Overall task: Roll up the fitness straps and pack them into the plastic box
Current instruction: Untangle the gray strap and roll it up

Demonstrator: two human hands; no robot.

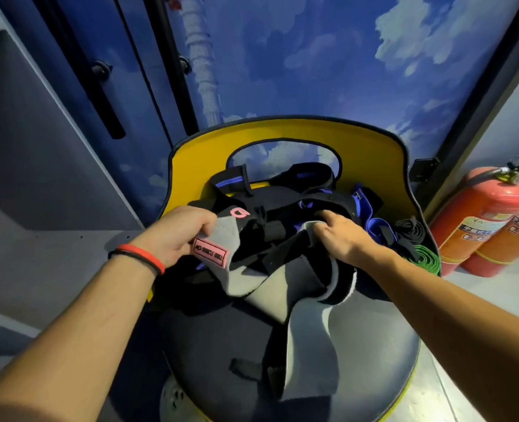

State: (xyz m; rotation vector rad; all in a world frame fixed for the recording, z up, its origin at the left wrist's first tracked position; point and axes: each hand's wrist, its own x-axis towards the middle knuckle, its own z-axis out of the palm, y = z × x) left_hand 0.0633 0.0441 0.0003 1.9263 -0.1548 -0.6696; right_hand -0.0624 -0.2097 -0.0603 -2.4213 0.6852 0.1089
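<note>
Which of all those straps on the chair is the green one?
The strap at the seat's right edge, nearest the red fire extinguishers. The other straps in the heap are black, blue or grey.

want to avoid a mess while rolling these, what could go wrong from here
1. The grey strap, held by the left hand and right hand, is tangled in the black and purple straps; pulling may drag those off the chair seat.
2. Its tail trails loose across the seat and may twist while rolling.
3. The green rolled band at the seat's right edge could get knocked off.
</note>
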